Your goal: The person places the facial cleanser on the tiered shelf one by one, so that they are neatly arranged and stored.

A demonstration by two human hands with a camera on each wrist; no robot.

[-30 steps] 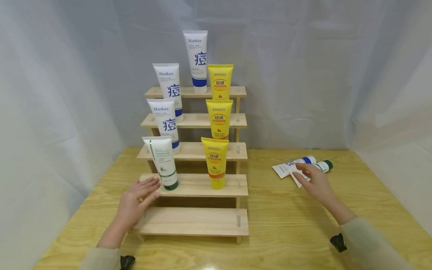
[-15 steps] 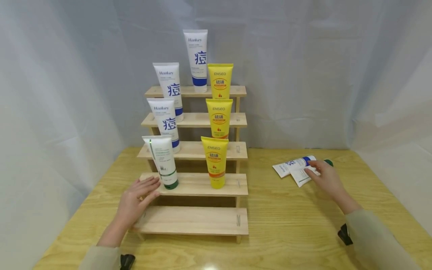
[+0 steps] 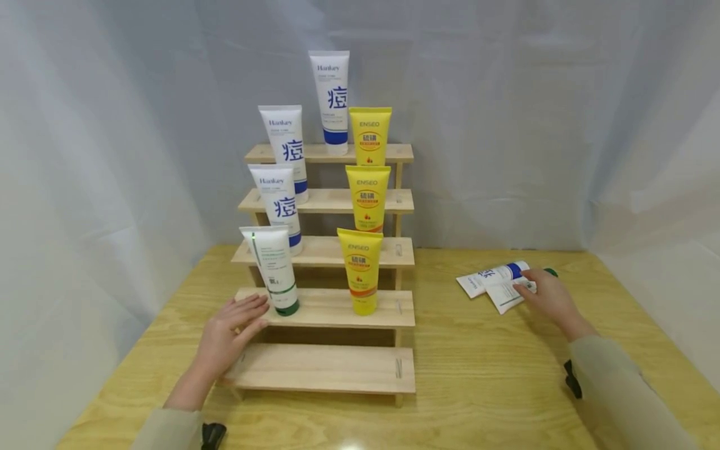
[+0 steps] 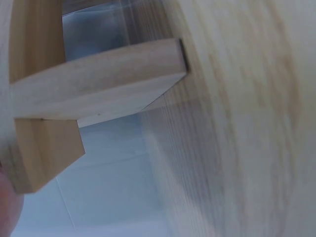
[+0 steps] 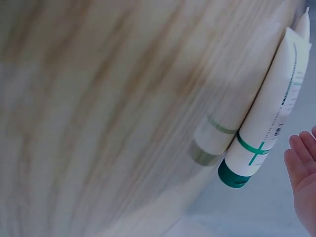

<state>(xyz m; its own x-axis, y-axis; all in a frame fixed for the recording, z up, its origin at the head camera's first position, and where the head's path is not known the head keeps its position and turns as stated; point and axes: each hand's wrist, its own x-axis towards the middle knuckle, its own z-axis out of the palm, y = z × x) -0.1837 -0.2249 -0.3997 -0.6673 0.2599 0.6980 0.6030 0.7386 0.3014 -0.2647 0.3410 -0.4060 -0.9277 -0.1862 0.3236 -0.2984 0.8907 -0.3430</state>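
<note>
On the right of the table lie two tubes, a white tube with a blue band (image 3: 489,277) and a white green-capped tube (image 5: 266,113) partly over it. My right hand (image 3: 548,300) is over the green-capped tube in the head view, hiding its middle. In the right wrist view that hand's fingers (image 5: 302,153) are extended beside the tube, with a gap showing between. My left hand (image 3: 227,328) rests at the left end of a wooden tiered shelf (image 3: 332,369), fingers relaxed. Right by its fingertips stands another green-capped white tube (image 3: 272,269), upright on the second tier.
Yellow tubes (image 3: 360,269) stand on the shelf's right side. White-and-blue tubes (image 3: 281,200) stand on its upper left and top tiers. The lowest tier (image 3: 326,369) shows bare wood. Pale curtains (image 3: 506,125) hang behind and at both sides of the wooden table (image 3: 478,375).
My right hand has shifted right along the green-capped tube, uncovering more of its flat end and the blue-banded tube. The left hand stays at the shelf.
</note>
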